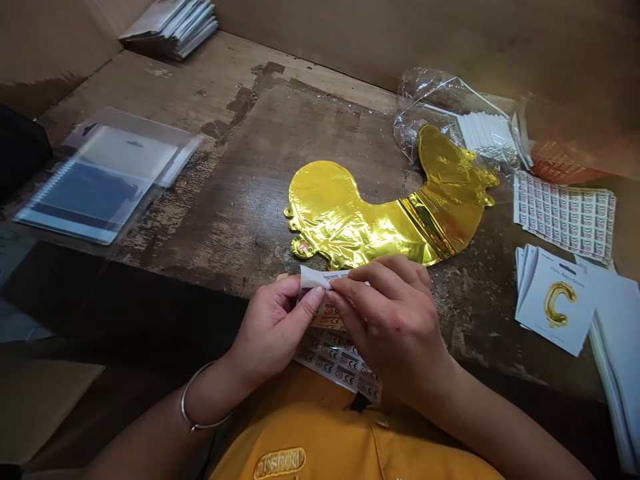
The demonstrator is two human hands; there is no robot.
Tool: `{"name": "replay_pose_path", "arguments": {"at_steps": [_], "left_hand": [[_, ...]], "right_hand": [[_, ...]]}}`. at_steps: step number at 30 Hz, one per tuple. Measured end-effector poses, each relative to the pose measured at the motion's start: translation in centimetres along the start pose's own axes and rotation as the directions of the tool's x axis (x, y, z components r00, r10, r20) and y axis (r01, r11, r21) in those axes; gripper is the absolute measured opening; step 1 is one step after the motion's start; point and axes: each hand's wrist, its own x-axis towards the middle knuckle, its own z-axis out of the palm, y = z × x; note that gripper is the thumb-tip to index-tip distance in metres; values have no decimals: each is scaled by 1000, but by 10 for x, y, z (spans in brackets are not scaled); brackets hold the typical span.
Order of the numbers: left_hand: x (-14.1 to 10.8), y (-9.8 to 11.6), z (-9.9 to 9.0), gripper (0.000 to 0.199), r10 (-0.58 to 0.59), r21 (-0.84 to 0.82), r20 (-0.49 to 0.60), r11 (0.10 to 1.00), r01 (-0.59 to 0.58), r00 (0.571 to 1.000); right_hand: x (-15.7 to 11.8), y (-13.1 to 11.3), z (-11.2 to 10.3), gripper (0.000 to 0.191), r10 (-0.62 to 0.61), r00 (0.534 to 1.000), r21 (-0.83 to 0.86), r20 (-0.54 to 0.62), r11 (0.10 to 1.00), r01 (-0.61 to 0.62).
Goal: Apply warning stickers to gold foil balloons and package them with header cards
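Observation:
A sheet of printed stickers (345,360) with CE marks hangs over the front of my body, below the table edge. My left hand (277,320) pinches its top, where a corner is curled over to show the white back. At that same fold the thumb and fingertips of my right hand (390,307) are pressed together on the sheet's edge; whether a single sticker is between them I cannot tell. Just beyond my hands a gold foil balloon (345,213), flat and C-shaped, lies on the wooden table (240,200).
Balloon cards (555,297) printed with a gold C lie at the right, near more sticker sheets (565,213). Behind them are white straws (485,137) in a clear bag and a red basket (565,160). Clear plastic sleeves (95,187) lie left; a paper stack (173,27) stands at the back.

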Motion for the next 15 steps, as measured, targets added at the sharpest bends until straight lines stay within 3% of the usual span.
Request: {"name": "replay_pose_path", "arguments": {"at_steps": [8, 12, 15], "left_hand": [[-1, 2, -4, 22, 158, 403, 28, 902, -156, 987], [-1, 3, -3, 21, 136, 368, 32, 919, -138, 990], [0, 3, 0, 21, 76, 259, 15, 963, -77, 997]], "right_hand": [[5, -1, -4, 20, -50, 996, -42, 72, 998, 53], [3, 0, 0, 22, -63, 997, -44, 39, 997, 64], [1, 3, 4, 17, 35, 999, 93, -17, 995, -33]]}}
